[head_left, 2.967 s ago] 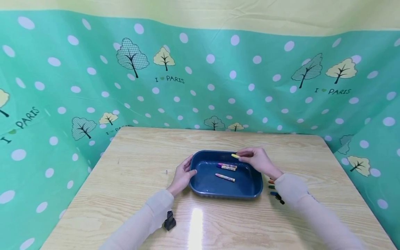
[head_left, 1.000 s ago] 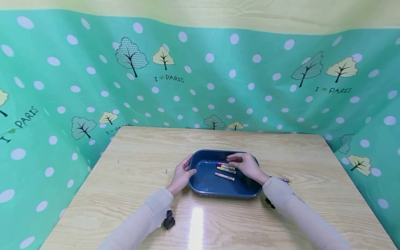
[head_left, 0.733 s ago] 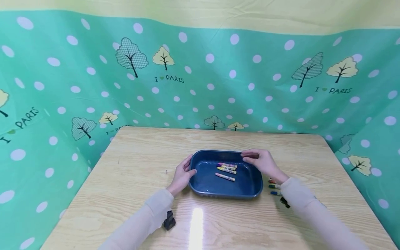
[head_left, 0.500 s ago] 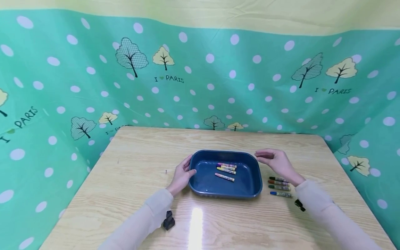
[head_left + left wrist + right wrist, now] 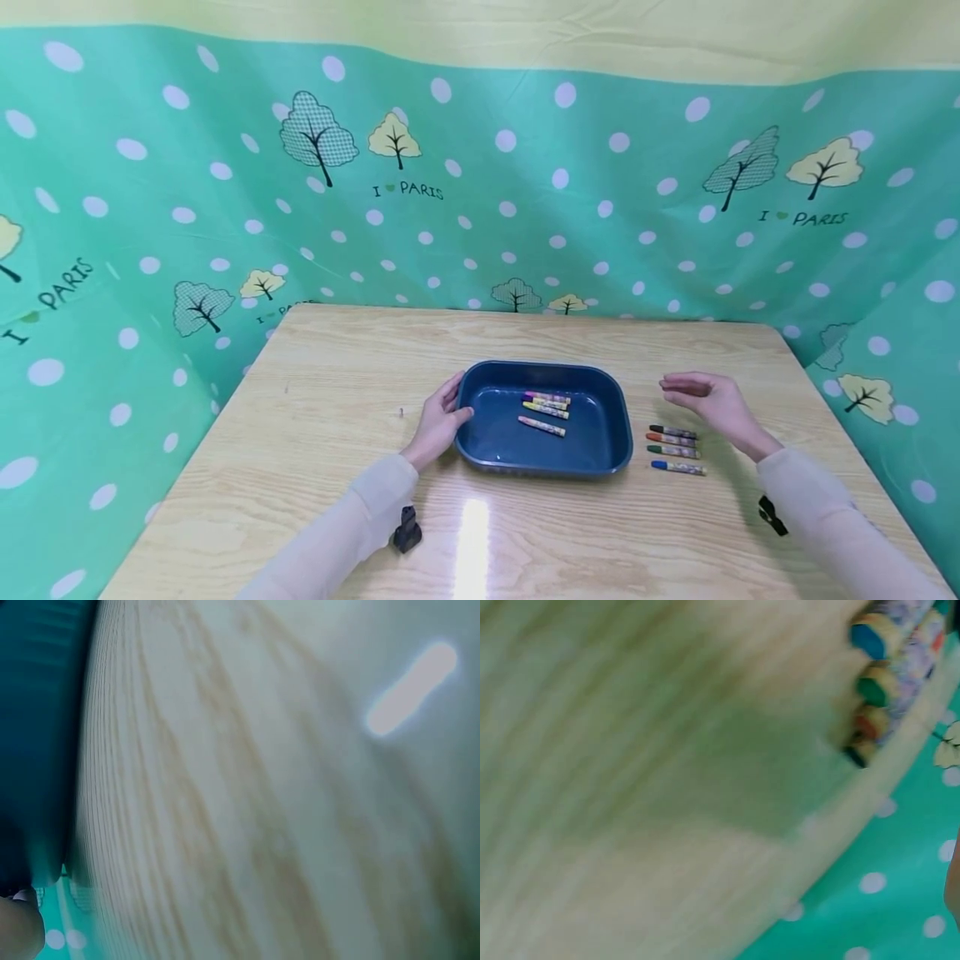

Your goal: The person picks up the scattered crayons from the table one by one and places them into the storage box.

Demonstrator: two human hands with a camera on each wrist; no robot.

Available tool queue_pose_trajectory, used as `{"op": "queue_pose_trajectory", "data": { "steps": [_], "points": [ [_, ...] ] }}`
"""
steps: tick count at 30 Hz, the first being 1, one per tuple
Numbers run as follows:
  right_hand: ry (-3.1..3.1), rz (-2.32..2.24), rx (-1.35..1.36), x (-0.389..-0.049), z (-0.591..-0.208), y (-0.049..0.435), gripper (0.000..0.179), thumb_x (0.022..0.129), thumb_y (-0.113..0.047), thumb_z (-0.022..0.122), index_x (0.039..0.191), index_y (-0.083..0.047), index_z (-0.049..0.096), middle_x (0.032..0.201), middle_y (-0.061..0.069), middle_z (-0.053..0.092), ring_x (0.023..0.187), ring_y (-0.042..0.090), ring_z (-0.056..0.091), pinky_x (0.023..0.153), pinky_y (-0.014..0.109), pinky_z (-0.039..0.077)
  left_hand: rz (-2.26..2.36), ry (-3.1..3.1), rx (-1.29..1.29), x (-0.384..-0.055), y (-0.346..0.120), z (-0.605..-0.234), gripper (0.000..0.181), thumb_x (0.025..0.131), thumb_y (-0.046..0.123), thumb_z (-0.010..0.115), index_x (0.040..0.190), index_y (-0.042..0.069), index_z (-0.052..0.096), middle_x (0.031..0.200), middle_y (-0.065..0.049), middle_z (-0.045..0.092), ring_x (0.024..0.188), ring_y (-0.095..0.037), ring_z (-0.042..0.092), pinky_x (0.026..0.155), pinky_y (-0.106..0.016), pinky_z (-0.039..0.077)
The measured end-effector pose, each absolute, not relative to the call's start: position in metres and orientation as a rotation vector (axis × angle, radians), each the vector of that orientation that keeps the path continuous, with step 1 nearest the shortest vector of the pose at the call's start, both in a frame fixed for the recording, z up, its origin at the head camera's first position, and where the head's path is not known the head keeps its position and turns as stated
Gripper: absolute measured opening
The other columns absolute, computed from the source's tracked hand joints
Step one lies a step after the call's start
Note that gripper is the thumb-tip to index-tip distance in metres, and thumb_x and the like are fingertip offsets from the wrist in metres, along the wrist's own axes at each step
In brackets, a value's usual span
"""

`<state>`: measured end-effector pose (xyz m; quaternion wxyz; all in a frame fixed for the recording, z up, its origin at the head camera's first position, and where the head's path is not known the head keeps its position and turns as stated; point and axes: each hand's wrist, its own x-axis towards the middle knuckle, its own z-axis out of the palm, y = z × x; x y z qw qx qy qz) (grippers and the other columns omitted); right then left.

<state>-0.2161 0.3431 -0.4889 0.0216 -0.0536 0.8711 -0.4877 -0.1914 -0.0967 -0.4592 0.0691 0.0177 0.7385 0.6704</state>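
Observation:
My left hand [image 5: 437, 422] grips the left end of a dark blue rectangular tray [image 5: 543, 468], thumb over the rim and fingers along the outside. Several crayons lie in the tray, among them a yellow crayon [image 5: 546, 410] and a pale pink crayon [image 5: 542, 426]. Right of the tray my right hand [image 5: 716, 406] hovers with loosely bent fingers and nothing between them. Just in front of it a black crayon [image 5: 672, 432], an orange crayon [image 5: 672, 440], a green crayon [image 5: 673, 452] and a blue crayon [image 5: 678, 468] lie in a row on the table.
The wooden table [image 5: 337, 358] ends at a green dotted curtain [image 5: 480, 192] behind and at both sides. Black wrist devices show at the left sleeve [image 5: 367, 500] and the right sleeve [image 5: 817, 500]. A bright light reflection [image 5: 472, 550] crosses the table's front.
The right hand brought the yellow crayon into the tray, let it go among the others, then moved out to the right, uncovering the crayon row. The left hand stays on the tray.

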Motion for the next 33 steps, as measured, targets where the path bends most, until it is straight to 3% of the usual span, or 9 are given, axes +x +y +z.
{"op": "queue_pose_trajectory", "data": {
  "steps": [5, 8, 20, 33],
  "points": [
    [2.694, -1.456, -0.075, -0.199, -0.471, 0.338, 0.048, 0.082, -0.033, 0.066, 0.118, -0.001, 0.06, 0.111, 0.009, 0.066, 0.087, -0.007, 0.061, 0.074, 0.01, 0.052, 2.015, 2.221, 0.048, -0.192, -0.096, -0.459, 0.061, 0.083, -0.008, 0.051, 0.14, -0.003, 0.031, 0.143, -0.026, 0.032, 0.132, -0.037, 0.032, 0.108, -0.044, 0.031],
    [2.694, -1.368, -0.017, -0.193, -0.468, 0.336, 0.045, 0.083, -0.029, 0.066, 0.118, -0.002, 0.06, 0.115, 0.013, 0.064, 0.087, -0.011, 0.058, 0.076, 0.007, 0.049, 2.009, 2.23, 0.051, -0.192, -0.096, -0.459, 0.06, 0.083, -0.008, 0.05, 0.14, -0.003, 0.031, 0.143, -0.026, 0.032, 0.132, -0.038, 0.032, 0.108, -0.045, 0.031],
    [2.593, -1.358, -0.038, -0.188, -0.488, 0.341, 0.046, 0.082, -0.022, 0.067, 0.118, 0.005, 0.057, 0.112, 0.018, 0.064, 0.087, -0.007, 0.061, 0.076, 0.009, 0.049, 2.01, 2.227, 0.049, -0.191, -0.097, -0.458, 0.06, 0.083, -0.008, 0.051, 0.14, -0.003, 0.031, 0.142, -0.027, 0.032, 0.131, -0.038, 0.032, 0.108, -0.044, 0.031],
    [2.712, -1.2, -0.123, -0.182, -0.484, 0.331, 0.031, 0.081, -0.012, 0.068, 0.109, 0.001, 0.065, 0.105, 0.015, 0.067, 0.086, 0.0, 0.063, 0.072, 0.012, 0.052, 2.017, 2.219, 0.041, -0.195, -0.098, -0.467, 0.061, 0.083, -0.007, 0.051, 0.14, -0.001, 0.032, 0.143, -0.025, 0.032, 0.132, -0.037, 0.032, 0.109, -0.045, 0.031]
  ]
}}
